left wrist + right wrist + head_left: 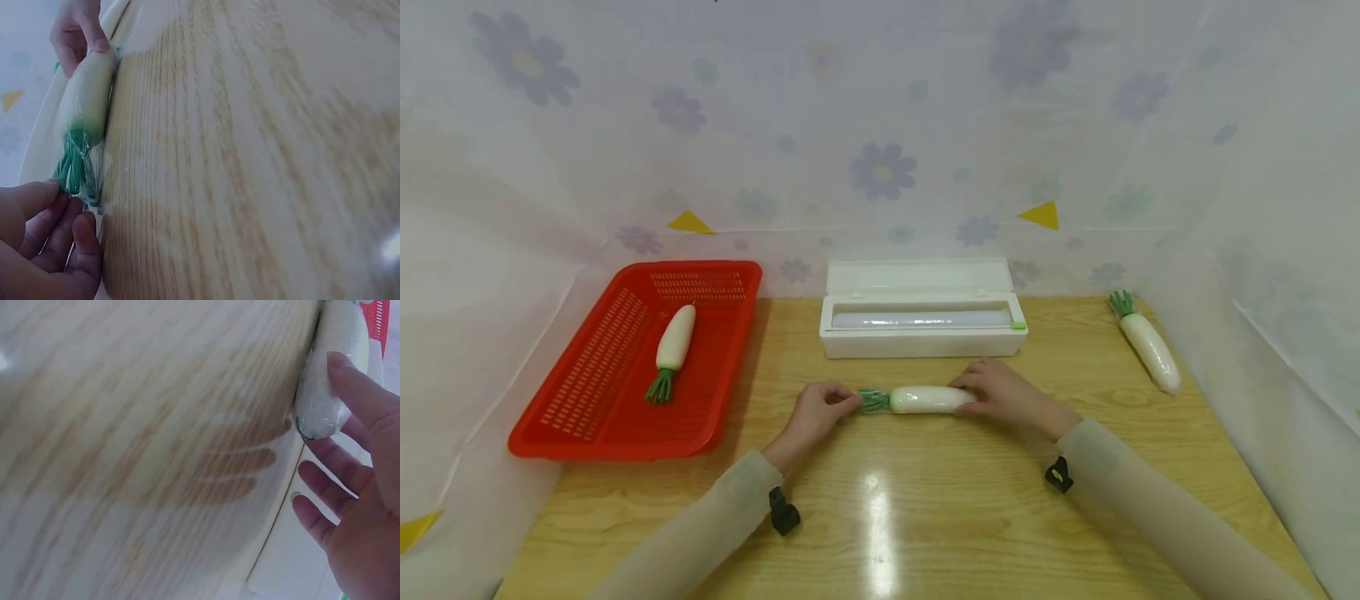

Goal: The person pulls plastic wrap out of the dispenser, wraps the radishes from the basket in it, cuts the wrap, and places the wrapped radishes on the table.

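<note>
Across the middle of the wood-grain table, in the head view, holds a film-wrapped daikon flat and crosswise, with green leaves to the left. Pinches the leaf end with the left hand; grips the tip end between thumb and fingers of the right hand. Has both hands apart, one at each end. Just beyond, has a white cling-film dispenser, with lid raised, pale roll inside and green slider at the right. To the left, has a red plastic basket holding a second daikon; near the right table edge, a glossy third daikon, with leaves toward the back. Wears pale sleeves.

In the left wrist view, pinches at the leaf tips, amid crinkled clear film; cannot tell whether leaf or only film lies between the fingertips.

In the right wrist view, presses the thumb against the wrapped side near the tip, with the lower fingers spread loosely, off the daikon.
</note>
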{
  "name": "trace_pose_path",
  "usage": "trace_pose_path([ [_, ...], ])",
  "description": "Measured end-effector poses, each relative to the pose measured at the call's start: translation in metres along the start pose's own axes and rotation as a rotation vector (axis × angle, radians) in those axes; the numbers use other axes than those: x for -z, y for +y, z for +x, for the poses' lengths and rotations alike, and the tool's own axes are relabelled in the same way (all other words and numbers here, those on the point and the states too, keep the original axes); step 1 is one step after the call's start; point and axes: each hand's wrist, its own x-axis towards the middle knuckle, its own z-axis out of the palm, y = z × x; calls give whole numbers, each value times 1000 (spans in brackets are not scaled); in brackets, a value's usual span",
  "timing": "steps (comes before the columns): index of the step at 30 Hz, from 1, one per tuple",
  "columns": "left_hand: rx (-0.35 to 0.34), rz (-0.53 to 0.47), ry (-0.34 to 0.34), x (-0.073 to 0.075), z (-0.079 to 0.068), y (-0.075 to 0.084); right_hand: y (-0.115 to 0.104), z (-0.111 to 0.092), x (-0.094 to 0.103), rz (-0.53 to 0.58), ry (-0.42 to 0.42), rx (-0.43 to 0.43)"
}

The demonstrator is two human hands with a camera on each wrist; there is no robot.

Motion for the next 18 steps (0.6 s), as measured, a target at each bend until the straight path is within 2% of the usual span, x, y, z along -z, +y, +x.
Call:
trace_pose_path([
  [4, 7, 14, -4, 0, 0, 0, 0, 1, -1, -37, -21, 20],
  [9, 0, 28, -17, 1, -2, 2, 1, 1, -4, -102, -15, 87],
  [13, -4, 16, -17, 3, -3, 3, 1, -1, -5, -128, 15, 131],
  [18, 9, 14, 17, 7, -4, 2, -3, -7, -1, -150, 98, 147],
])
